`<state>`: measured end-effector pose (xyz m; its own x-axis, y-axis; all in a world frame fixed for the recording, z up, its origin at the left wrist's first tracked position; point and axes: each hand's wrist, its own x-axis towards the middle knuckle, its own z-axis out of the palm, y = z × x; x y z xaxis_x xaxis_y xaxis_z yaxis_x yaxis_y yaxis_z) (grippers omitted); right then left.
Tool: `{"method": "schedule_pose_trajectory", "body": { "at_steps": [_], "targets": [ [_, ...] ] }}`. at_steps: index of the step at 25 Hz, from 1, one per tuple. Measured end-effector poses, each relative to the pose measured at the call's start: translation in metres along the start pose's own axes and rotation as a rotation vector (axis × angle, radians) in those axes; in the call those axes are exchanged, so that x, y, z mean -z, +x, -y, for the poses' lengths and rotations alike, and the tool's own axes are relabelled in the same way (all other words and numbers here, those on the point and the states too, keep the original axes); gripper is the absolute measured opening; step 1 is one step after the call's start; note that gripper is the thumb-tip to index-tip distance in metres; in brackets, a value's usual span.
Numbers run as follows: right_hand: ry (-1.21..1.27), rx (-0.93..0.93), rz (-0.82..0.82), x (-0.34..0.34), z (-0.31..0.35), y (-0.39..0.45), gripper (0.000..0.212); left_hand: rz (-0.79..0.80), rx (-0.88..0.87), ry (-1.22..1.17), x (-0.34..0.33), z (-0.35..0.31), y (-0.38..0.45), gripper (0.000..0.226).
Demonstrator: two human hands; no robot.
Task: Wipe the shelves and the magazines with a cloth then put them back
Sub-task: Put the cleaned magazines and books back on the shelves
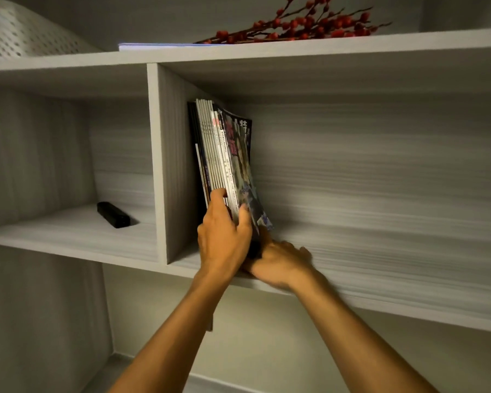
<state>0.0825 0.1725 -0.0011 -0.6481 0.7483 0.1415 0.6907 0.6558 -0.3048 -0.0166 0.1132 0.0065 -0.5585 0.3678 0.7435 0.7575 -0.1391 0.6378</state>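
Black remote (113,214) on left shelf compartment. Magazines (224,157) upright, tilted against divider (165,165) in right compartment of shelf (380,279). Left hand (224,236) grips stack's lower spines. Right hand (281,262) at stack base; grip unclear.

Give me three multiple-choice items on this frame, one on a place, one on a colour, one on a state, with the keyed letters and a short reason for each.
1. Where does the stack of magazines stand?
A. In the right compartment, against the divider
B. In the left compartment
C. On the top shelf

2. What colour are the berries on the branch on top?
A. Blue
B. Red
C. Yellow

3. What is the left hand doing?
A. Hanging idle
B. Pressing flat on the shelf
C. Gripping the magazines at their lower end

Key: 1 A, the stack leans beside the divider. 2 B, the berries are plainly red. 3 C, its fingers curl round the stack, with the right hand low beside it.
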Motion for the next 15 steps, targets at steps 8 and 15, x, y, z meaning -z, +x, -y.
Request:
{"method": "schedule_pose_trajectory", "body": {
  "at_steps": [8,15],
  "targets": [
    [0.071,-0.115,0.044,0.004,0.003,0.036,0.071,0.186,0.108,0.193,-0.004,0.025,0.011,0.034],
    [0.314,-0.008,-0.046,0.005,0.008,-0.004,0.074,0.14,-0.019,0.036,0.011,0.014,-0.019,0.017]
  ]
}}
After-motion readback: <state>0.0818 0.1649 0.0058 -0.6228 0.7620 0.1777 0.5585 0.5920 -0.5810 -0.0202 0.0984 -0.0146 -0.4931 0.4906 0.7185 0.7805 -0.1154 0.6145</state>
